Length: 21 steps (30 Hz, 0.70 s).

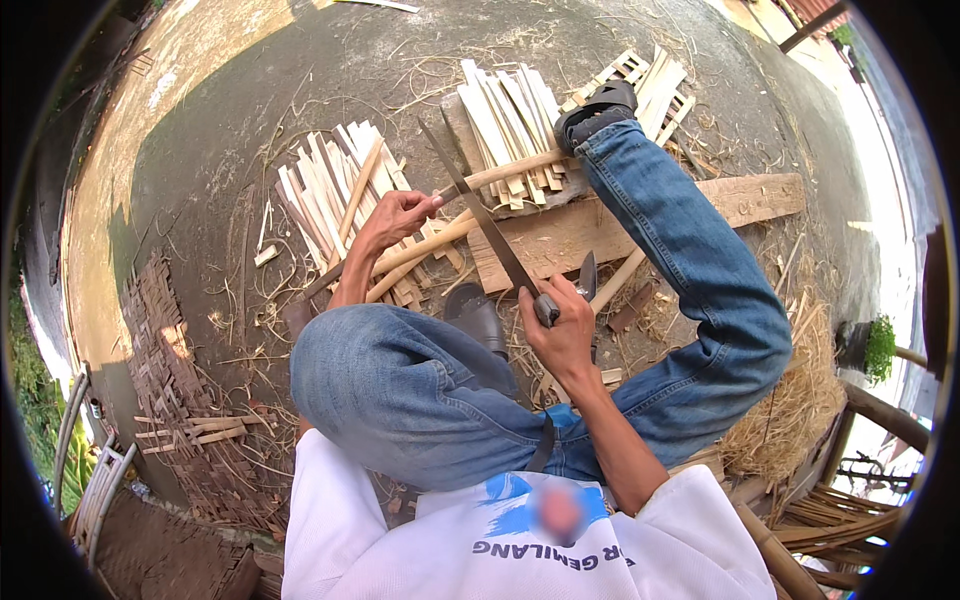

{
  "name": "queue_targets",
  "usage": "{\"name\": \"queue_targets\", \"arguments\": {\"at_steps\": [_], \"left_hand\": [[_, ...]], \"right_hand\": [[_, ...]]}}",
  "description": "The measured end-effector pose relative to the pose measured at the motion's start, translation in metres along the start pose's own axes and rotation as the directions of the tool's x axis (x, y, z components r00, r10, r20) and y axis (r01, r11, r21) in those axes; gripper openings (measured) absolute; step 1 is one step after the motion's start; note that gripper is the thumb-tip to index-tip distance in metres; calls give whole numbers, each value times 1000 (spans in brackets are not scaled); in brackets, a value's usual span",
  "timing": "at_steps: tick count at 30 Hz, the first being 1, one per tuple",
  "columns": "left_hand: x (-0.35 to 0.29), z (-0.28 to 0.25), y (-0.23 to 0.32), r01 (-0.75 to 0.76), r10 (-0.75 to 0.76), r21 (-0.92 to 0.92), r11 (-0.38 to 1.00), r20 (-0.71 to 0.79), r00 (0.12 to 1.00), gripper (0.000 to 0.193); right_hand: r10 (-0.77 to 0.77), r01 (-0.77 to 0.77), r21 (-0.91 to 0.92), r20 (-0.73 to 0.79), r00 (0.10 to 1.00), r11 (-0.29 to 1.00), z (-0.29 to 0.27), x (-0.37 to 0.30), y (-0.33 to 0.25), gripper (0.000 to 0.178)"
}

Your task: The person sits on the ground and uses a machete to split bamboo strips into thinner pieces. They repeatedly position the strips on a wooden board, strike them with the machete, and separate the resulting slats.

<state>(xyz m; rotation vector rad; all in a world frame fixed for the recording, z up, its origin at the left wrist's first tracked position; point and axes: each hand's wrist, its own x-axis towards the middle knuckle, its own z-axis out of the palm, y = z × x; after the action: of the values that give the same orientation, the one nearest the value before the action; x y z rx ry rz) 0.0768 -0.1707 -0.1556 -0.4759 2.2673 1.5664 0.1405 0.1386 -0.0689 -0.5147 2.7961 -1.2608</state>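
My right hand (562,325) is closed round the dark handle of a hand saw (500,245). Its long tapered blade points away and to the left, crossing a round wooden stick (515,172); teeth are too small to make out. At the stick's near-left end, the fingers of my left hand (398,218) are pinched together on it. The stick's far end reaches my sandalled right foot (600,108). Beside my right hand lies a pointed dark blade (588,272), partly hidden. A thick plank (740,200) lies beyond the saw, passing under my right leg.
Split pale slats lie in a left pile (325,195) and a far middle pile (510,110), with more slats (660,90) past my foot. Several poles (425,245) rest under my left forearm. A torn woven mat (170,370) is left; fibre shavings (780,410) heap at right.
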Motion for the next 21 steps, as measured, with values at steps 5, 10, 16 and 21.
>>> {"name": "queue_targets", "arguments": {"at_steps": [5,10,16,21], "left_hand": [[-7,10,-6,-8,8,23,1000,2,1000,50],[2,11,-8,-64,72,91,994,-82,994,49],[12,-13,-2,4,6,69,998,-134,991,49],[22,3,1,-47,73,144,988,-177,982,51]], "right_hand": [[-3,2,-67,-24,1000,998,-10,-29,-2,23],[-26,24,-68,-28,999,997,4,-14,6,22],[9,-6,-88,28,1000,996,1,-2,-13,23],[23,-23,-65,-5,1000,998,-9,-21,-3,25]]}}
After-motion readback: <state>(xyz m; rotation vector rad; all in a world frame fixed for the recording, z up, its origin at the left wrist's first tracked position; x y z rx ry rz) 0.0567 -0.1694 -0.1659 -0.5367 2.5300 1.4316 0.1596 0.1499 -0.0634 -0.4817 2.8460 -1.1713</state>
